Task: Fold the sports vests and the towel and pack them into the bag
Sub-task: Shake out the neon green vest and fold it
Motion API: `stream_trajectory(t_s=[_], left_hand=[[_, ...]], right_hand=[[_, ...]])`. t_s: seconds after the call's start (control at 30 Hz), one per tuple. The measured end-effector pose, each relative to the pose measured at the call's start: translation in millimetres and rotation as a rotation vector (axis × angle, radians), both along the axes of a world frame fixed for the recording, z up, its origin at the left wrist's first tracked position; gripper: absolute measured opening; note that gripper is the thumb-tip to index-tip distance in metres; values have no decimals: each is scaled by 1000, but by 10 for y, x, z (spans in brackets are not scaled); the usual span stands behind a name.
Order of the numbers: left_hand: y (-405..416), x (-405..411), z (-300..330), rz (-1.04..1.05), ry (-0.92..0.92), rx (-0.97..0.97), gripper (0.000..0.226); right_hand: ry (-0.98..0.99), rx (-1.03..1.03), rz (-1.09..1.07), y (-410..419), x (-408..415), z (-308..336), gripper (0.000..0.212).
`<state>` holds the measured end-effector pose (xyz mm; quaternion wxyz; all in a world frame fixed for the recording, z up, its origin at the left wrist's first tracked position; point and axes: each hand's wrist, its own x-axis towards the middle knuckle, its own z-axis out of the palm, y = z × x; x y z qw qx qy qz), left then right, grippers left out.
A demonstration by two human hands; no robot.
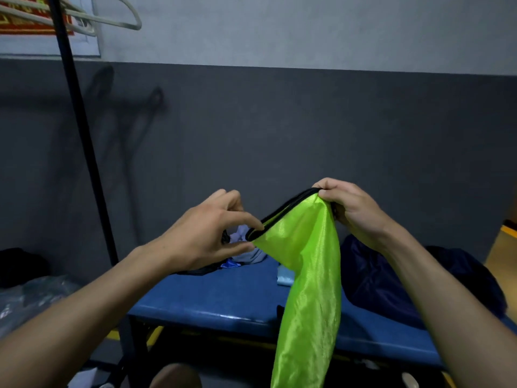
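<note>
Both grips, left hand [208,233] and right hand [351,208], pinch the green vest [307,275] by its black-trimmed edge, length hanging downward.

Changing rm — padded bench [212,301], hangers [112,18].

blue bench [212,298] | on it: navy bag [375,278], clothes pile [246,254], lt-blue towel [285,277]
</note>
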<state>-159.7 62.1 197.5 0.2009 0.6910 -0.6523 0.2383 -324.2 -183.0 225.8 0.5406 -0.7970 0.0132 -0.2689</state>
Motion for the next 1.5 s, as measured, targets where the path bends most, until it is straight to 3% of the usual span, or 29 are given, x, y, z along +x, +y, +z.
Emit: stream_trajectory(t_s=[0.17, 0.27, 0.4, 0.63, 0.8, 0.93, 1.17, 1.23, 1.33, 1.4, 1.5], left_hand=[[-91, -80, -50, -6, -35, 27, 36], [-147, -127, -93, 15, 2, -79, 31], [-188, -139, -157, 16, 110, -248, 41], [-278, -243, -346, -22, -9, -233, 26], [-212, -248, -286, -59, -45, -249, 30], [-61, -265, -18, -56, 30, -58, 34], [-80, -473, 757, 131, -414, 183, 41], [-149, -549, 940, 111, -375, 297, 47], [-240, -614, 1139, 79, -141, 384, 67], [-293, -643, 1215, 36, -15, 344, 58], [-348, -732, 1239, 54, 4, 270, 39]], right_hand=[[-4, -4, 24, 28, -9, 27, 13], [0, -38, 17, 41, -47, 39, 13], [1, -49, 38, 75, -126, 66, 12], [-4, -36, 30, 151, -210, 67, 16], [-9, -18, -59, 155, -302, 9, 21], [12, -16, -94, 131, -344, -109, 20], [13, -146, -140, 11, -416, -208, 16], [46, -242, -156, -68, -459, -233, 16], [60, -323, -184, -138, -522, -225, 13], [82, -369, -229, -196, -577, -189, 12], [160, -400, -297, -282, -623, -90, 12]])
